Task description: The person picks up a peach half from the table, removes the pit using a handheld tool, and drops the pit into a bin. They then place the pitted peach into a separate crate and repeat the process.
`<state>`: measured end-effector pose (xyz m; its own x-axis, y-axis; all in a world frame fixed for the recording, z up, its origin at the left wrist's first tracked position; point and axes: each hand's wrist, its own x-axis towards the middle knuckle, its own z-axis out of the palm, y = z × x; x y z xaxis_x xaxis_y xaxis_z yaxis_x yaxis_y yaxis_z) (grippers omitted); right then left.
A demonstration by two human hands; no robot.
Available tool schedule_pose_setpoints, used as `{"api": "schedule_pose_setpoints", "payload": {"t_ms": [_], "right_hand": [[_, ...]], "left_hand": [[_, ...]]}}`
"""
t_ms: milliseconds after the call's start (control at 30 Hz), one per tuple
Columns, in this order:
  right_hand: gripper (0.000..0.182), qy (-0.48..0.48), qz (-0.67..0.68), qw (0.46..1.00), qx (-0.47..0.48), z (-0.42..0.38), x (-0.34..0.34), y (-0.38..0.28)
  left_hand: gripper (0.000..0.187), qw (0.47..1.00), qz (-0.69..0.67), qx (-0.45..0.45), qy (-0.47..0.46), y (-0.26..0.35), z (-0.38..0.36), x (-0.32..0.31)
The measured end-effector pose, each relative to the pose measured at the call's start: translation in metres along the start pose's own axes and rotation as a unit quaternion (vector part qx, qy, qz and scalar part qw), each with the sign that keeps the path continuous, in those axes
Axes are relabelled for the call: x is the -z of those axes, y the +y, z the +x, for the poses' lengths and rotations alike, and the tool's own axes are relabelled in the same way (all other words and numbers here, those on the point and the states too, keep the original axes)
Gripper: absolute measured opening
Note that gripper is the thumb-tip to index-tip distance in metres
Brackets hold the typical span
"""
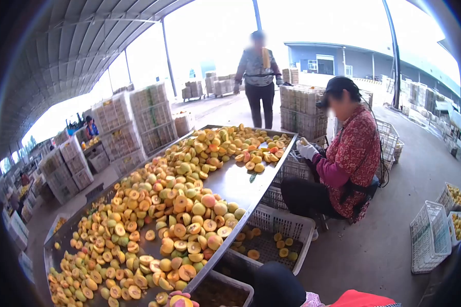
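Bare strip between peach heaps

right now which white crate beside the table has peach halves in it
The crate beside the seated person; orange halves lie on its floor, while the crate nearest the camera looks dark inside.

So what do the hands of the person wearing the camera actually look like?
Very little shows. At the bottom edge one hand peeks in, wearing what looks like a pink glove over its fingers; I cannot tell which hand it is. Farther right are a dark rounded cloth shape, a pale floral fabric and a red garment, possibly sleeves or other clothing.
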<state>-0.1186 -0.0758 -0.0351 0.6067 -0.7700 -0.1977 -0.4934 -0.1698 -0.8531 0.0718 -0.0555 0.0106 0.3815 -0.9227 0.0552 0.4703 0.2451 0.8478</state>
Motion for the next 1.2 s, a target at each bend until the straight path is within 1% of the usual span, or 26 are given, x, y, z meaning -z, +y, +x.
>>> {"api": "schedule_pose_setpoints", "payload": {"t_ms": [33,67,133,200,233,267,300,333,367,433,467,533,567,600,667,700,767,800,867,967,1033,1067,1133,1200], "right_hand": [[0.037,0.035,0.070,0.997,-0.001,0.002,0.003,-0.002],[0.035,0.085,0.163,0.983,0.013,0.003,0.004,-0.008],[0.031,0.055,0.151,0.986,0.045,-0.002,0.015,-0.020],[0.032,-0.018,0.096,0.995,0.021,-0.008,0.031,-0.054],[0.032,-0.020,0.081,0.996,0.042,-0.011,0.027,-0.061],[0.032,-0.008,0.063,0.996,0.067,-0.010,0.025,-0.065],[0.033,-0.010,0.004,0.997,0.074,-0.009,0.020,-0.064],[0.033,-0.017,0.003,0.997,0.071,-0.009,0.018,-0.066],[0.032,-0.002,0.005,0.997,0.080,-0.009,0.016,-0.071],[0.032,0.014,-0.014,0.996,0.088,-0.007,0.013,-0.073],[0.032,0.013,-0.014,0.996,0.085,-0.006,0.013,-0.074],[0.032,0.013,-0.034,0.997,0.074,-0.005,0.013,-0.076],[0.032,0.015,-0.035,0.997,0.071,-0.005,0.013,-0.076],[0.031,0.026,-0.041,0.996,0.075,-0.005,0.012,-0.075],[0.031,0.038,-0.046,0.995,0.077,-0.004,0.009,-0.073],[0.033,0.046,-0.062,0.993,0.087,-0.004,0.008,-0.070],[0.036,0.054,-0.078,0.991,0.094,-0.004,0.008,-0.069],[0.036,0.057,-0.095,0.990,0.089,-0.004,0.008,-0.070],[0.037,0.061,-0.113,0.988,0.082,-0.004,0.009,-0.071],[0.037,0.045,-0.128,0.987,0.085,-0.003,0.012,-0.070],[0.038,0.014,-0.109,0.991,0.081,0.000,0.015,-0.067],[0.038,0.015,-0.111,0.991,0.078,-0.001,0.016,-0.066],[0.033,-0.009,-0.069,0.996,0.061,0.000,0.017,-0.064],[0.033,-0.023,-0.072,0.996,0.048,0.000,0.017,-0.061]], "left_hand": [[0.046,0.999,0.019,0.036,0.005,-0.005,-0.002,0.006],[0.048,0.996,-0.034,0.048,0.067,-0.006,-0.001,-0.004],[0.048,0.987,-0.060,0.110,0.104,0.013,-0.010,-0.023],[0.050,0.984,-0.073,0.109,0.123,0.017,-0.012,-0.024],[0.049,0.987,-0.056,0.104,0.110,0.015,-0.011,-0.018],[0.050,0.992,0.058,0.012,0.112,0.012,-0.014,-0.025],[0.050,0.992,0.019,0.045,0.113,0.013,-0.014,-0.022],[0.051,0.990,-0.022,0.080,0.111,0.012,-0.015,-0.021],[0.051,0.989,-0.023,0.085,0.118,0.012,-0.017,-0.023],[0.052,0.990,0.042,0.062,0.117,0.012,-0.020,-0.027],[0.052,0.990,0.041,0.064,0.117,0.009,-0.020,-0.026],[0.051,0.991,0.077,0.027,0.110,0.003,-0.020,-0.026],[0.047,0.990,0.084,0.025,0.113,0.005,-0.020,-0.029],[0.047,0.990,0.083,0.027,0.111,0.004,-0.021,-0.030],[0.041,0.991,0.058,0.032,0.119,0.002,-0.021,-0.030],[0.041,0.991,0.058,0.034,0.117,0.002,-0.021,-0.031],[0.035,0.990,0.083,0.014,0.117,0.000,-0.021,-0.033],[0.035,0.990,0.082,0.016,0.115,-0.003,-0.022,-0.032],[0.034,0.988,0.088,-0.013,0.128,-0.012,-0.021,-0.032],[0.033,0.988,0.043,0.011,0.148,-0.013,-0.023,-0.037],[0.034,0.988,0.047,0.020,0.144,-0.011,-0.023,-0.039],[0.034,0.988,0.050,0.025,0.142,-0.011,-0.023,-0.041],[0.035,0.987,0.068,0.025,0.142,-0.011,-0.021,-0.042],[0.036,0.986,0.085,0.030,0.141,-0.012,-0.023,-0.042]]}}
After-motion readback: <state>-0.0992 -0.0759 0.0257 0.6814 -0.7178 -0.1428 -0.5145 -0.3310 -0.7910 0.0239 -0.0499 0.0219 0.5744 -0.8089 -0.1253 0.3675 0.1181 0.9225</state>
